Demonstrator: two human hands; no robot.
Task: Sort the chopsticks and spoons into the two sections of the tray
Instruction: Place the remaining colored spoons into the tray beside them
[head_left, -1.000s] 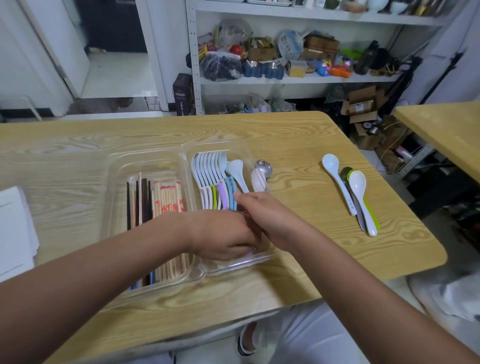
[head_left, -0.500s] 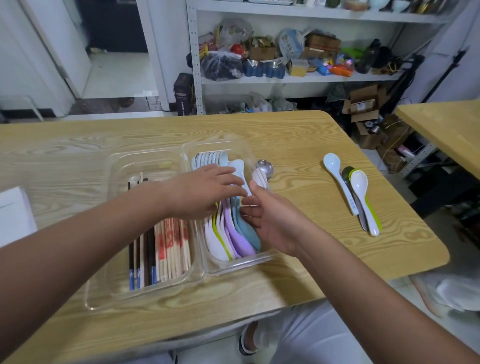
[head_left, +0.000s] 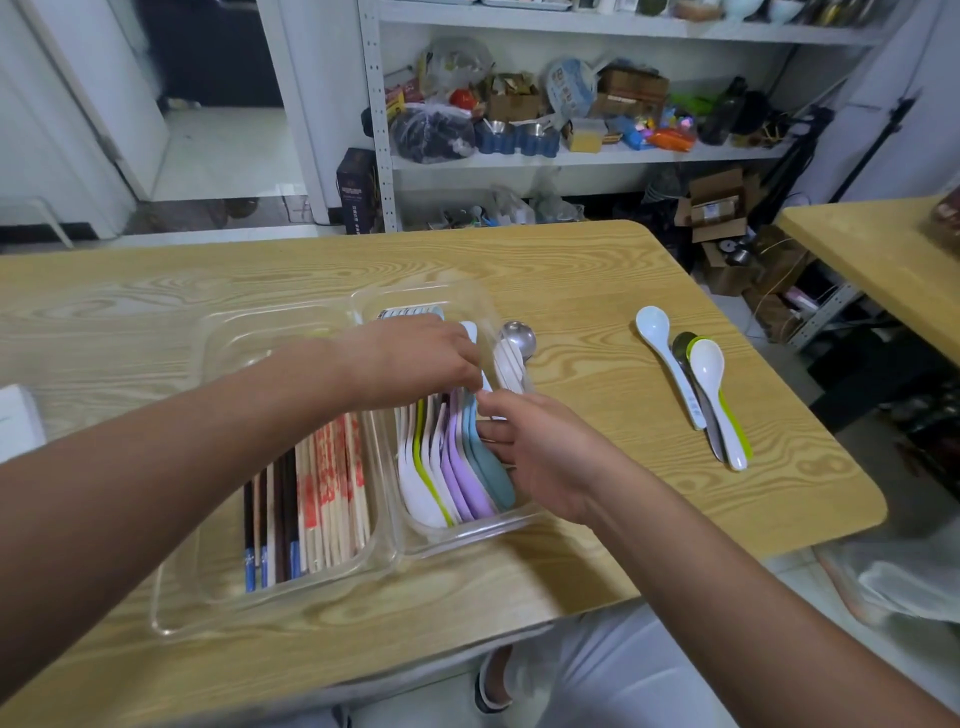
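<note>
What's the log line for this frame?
left hand: grips white spoon | right hand: touches stacked spoons | chopsticks: left section | table: three loose spoons

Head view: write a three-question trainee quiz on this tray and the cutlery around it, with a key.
1. Which section of the tray holds the chopsticks?
2. True or false: the right hand rests on the table, away from the tray.
3. Where do the loose spoons lie? A: on the table, right of the tray. B: among the chopsticks. C: on the shelf.
Key: 1, the left section. 2, false: it is at the stacked spoons in the right section, as is the left hand. 3, A.
</note>
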